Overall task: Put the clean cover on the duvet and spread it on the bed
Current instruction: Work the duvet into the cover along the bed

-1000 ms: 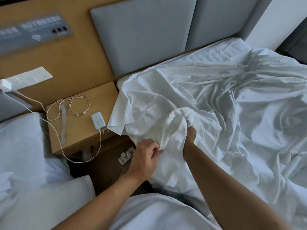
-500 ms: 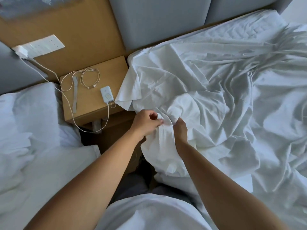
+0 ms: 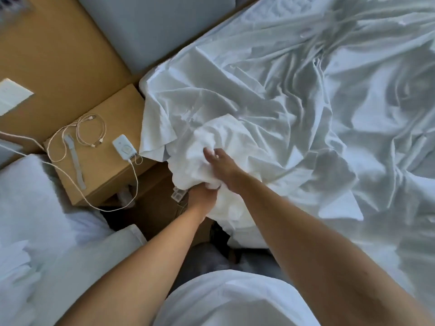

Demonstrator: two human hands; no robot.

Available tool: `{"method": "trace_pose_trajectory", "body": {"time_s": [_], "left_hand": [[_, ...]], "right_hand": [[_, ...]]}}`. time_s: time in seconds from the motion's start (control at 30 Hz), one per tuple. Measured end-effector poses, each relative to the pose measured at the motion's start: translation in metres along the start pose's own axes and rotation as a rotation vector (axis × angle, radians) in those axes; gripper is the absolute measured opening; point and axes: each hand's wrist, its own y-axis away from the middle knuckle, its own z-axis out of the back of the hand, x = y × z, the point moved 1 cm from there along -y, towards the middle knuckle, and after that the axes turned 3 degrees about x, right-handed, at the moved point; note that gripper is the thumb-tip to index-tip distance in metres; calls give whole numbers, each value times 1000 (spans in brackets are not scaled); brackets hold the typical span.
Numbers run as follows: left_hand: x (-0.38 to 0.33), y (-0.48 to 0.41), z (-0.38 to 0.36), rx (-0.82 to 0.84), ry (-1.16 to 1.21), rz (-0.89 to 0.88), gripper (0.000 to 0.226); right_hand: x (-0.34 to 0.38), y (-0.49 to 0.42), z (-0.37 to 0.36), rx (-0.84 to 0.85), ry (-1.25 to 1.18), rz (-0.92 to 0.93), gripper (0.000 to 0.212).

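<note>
A crumpled white duvet cover lies spread over the bed, its near-left corner hanging toward the nightstand. At that corner a thicker white bunch, the duvet corner, bulges up. My left hand grips this bunch from below, fingers buried in the cloth. My right hand lies on top of the same bunch, its fingers spread and curving over the fabric. How much duvet is inside the cover is hidden.
A wooden nightstand stands left of the bed with a white charger, coiled cables and a grey strap. Grey headboard pads are behind. White bedding on a second bed lies at left.
The view has tilted down and closer. My left hand dropped under the bunched corner and gripped it; my right hand moved from pinching the fabric to lying over the top.
</note>
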Motion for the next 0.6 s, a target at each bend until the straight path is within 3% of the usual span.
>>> {"method": "trace_pose_trajectory", "body": {"time_s": [0.07,0.13,0.17,0.23,0.3,0.37,0.43,0.5,0.6], "left_hand": [[-5,-36,-14,11,204,176,30],[-15,-70,-22,-82,341,226,25],[-16,-85,-29,-152,389,236,35],[-7,-93,-46,-175,370,321,79],[12,-71,-71,-33,354,424,128],[37,-35,-105,163,358,389,149],[58,0,-142,330,320,310,134],[79,31,-184,466,200,186,102],[101,64,-247,400,-276,-201,99]], "right_hand": [[-37,16,9,-127,159,79,60],[-94,42,32,-487,152,21,51],[-127,56,47,-661,78,-100,48],[-192,87,75,-878,-111,-412,62],[-240,108,96,-882,-276,-627,100],[-273,116,114,-843,-510,-566,127],[-300,117,134,-845,-643,-476,134],[-328,115,156,-930,-615,-516,134],[-370,119,182,-1078,-418,-716,128]]}}
